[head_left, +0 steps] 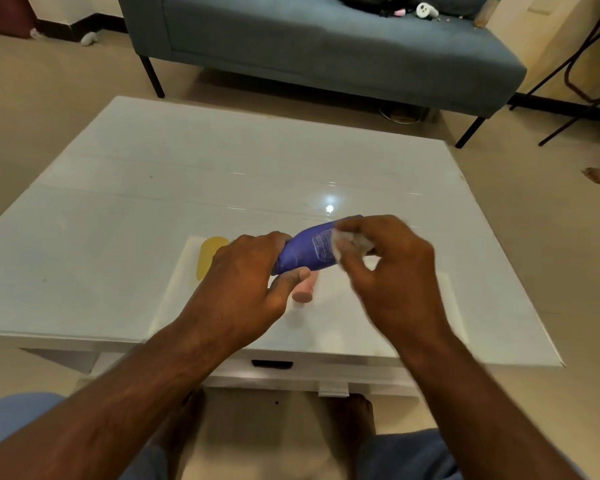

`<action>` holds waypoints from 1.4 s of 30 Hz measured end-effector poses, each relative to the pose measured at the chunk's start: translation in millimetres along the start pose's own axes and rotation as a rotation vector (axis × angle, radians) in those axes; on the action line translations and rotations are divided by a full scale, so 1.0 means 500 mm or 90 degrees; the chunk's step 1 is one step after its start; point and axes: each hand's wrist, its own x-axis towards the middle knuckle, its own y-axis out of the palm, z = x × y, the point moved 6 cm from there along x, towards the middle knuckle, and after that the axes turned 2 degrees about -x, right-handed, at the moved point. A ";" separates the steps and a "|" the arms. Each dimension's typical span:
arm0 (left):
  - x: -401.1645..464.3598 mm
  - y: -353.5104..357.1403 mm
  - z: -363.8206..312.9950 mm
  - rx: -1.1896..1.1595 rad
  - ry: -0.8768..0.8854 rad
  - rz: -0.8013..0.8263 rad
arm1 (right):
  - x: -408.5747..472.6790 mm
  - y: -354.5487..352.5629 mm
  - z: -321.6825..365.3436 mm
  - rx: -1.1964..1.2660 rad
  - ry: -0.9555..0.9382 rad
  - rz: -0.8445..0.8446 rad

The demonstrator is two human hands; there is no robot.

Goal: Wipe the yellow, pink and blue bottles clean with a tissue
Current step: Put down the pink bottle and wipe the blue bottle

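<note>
head: my left hand [246, 271] grips the blue bottle [309, 249] at its lower end, raised over the white table [118, 188] | my right hand [378, 258] pinches the tissue [343, 242] against it, blurred | yellow bottle [210, 256] and, seemingly, the pink bottle [303, 291] lie below

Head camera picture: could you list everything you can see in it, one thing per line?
blue bottle: one, blue-violet, held above the table
tissue: one, white, against the blue bottle
yellow bottle: one, yellow, lying on the table, partly behind the left hand
pink bottle: one, pink, lying on the table under the hands
table: one, glossy white, centre
sofa: one, grey-blue, behind the table
left hand: one, grips the blue bottle's lower end
right hand: one, pinches the tissue
</note>
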 end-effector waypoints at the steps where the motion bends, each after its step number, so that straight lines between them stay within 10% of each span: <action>1: -0.001 0.001 -0.001 0.002 -0.002 0.004 | 0.010 -0.014 -0.020 -0.013 0.051 -0.014; 8: -0.006 0.005 -0.007 -0.018 0.002 0.003 | -0.039 0.037 0.054 0.038 -0.078 0.062; 13: -0.007 0.005 -0.012 -0.011 0.014 0.015 | 0.010 -0.022 -0.031 -0.064 0.082 -0.024; 18: -0.010 0.008 -0.010 -0.039 0.015 0.007 | -0.044 0.042 0.053 -0.014 -0.104 0.073; 23: -0.003 -0.007 -0.005 -0.050 -0.031 -0.001 | 0.020 -0.036 -0.035 -0.032 0.079 -0.045; 29: -0.005 -0.003 -0.005 -0.157 -0.099 0.017 | -0.029 0.019 0.051 0.000 -0.067 0.033; 34: -0.013 -0.005 -0.006 -0.236 -0.143 0.044 | 0.022 -0.037 -0.036 -0.035 0.095 -0.046; 42: -0.014 0.005 -0.015 -0.254 -0.154 0.056 | 0.001 -0.010 0.010 0.002 0.013 -0.006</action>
